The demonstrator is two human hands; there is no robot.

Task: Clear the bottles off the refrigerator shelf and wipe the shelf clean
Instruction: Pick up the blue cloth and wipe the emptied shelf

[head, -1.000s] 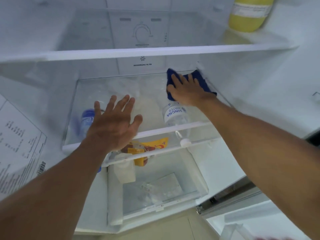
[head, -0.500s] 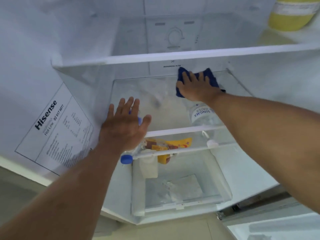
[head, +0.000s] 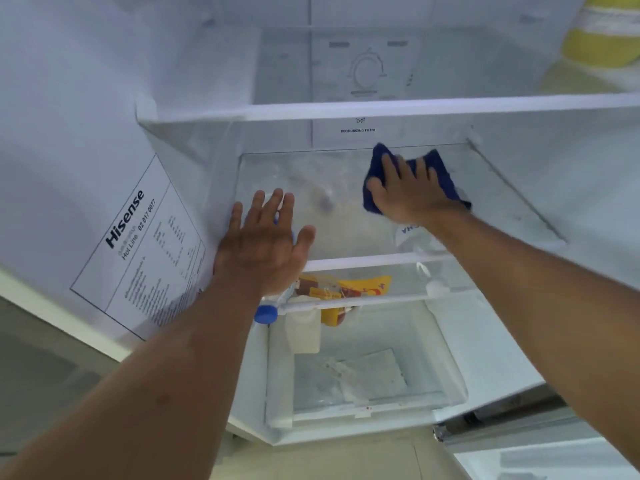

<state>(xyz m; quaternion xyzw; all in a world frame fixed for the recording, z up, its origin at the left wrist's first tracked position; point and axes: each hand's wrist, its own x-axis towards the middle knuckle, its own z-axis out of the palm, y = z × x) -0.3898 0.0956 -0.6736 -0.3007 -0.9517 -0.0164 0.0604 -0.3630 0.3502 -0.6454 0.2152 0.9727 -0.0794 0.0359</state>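
My right hand (head: 408,195) presses flat on a dark blue cloth (head: 441,169) at the back right of the glass refrigerator shelf (head: 322,174). My left hand (head: 266,247) lies open with fingers spread over the shelf's front left corner, holding nothing. Through the glass I see a clear water bottle with a blue-lettered label (head: 407,233) beneath my right wrist. Another bottle, with a blue cap (head: 266,313), pokes out below my left hand. I cannot tell exactly what these bottles rest on.
A yellow bottle (head: 602,39) stands on the upper shelf (head: 381,107) at top right. Below the glass lie a yellow packet (head: 367,284) and a small white container (head: 306,330), above a clear crisper drawer (head: 450,358). The left fridge wall carries a printed label (head: 138,251).
My view has swung left, bringing the label on the left wall into sight. My right hand has slid the cloth slightly forward and left. My left hand stays at the front left.
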